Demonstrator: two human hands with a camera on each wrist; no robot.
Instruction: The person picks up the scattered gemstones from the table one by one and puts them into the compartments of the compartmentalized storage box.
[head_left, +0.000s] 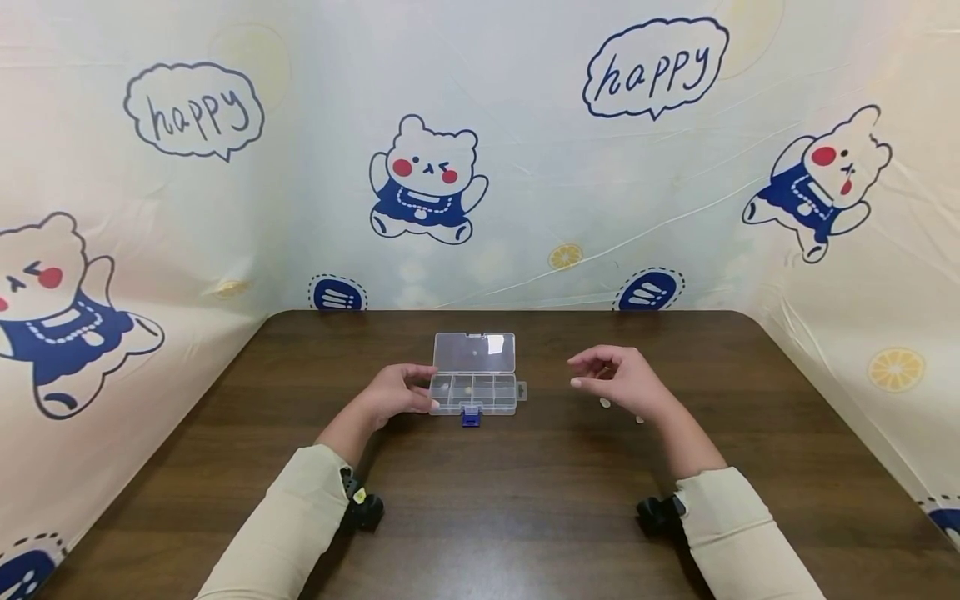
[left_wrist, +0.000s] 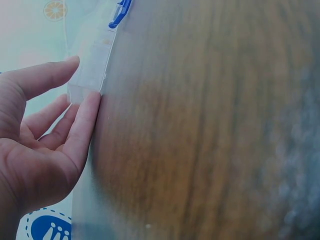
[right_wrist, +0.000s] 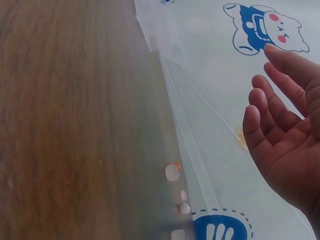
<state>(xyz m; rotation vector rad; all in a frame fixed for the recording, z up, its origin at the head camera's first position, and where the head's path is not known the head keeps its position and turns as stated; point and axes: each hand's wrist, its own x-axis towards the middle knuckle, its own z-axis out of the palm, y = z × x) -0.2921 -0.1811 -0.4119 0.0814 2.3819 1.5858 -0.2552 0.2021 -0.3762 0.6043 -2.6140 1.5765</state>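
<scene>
A clear plastic compartment box point(head_left: 495, 411) with a blue latch point(head_left: 470, 419) sits on the table, its lid point(head_left: 457, 354) raised at the back. My left hand point(head_left: 393, 390) holds the box's left end, thumb and fingers at its corners. Tiny pale pieces point(head_left: 468, 390) lie in the left compartments. To the right of the box, my right hand point(head_left: 618, 377) hovers with loosely bent fingers and nothing between them. Near it on the table lie several small whitish pieces point(right_wrist: 172, 172), one with an orange piece point(right_wrist: 177, 165) beside it; their kind cannot be told.
The brown wooden table point(head_left: 480, 508) ends at a pale printed cloth point(head_left: 525, 167) with bears and lettering, which surrounds its back and sides. A hanging tab point(head_left: 522, 390) sticks out from the box's right end. Each wrist carries a black camera point(head_left: 363, 510).
</scene>
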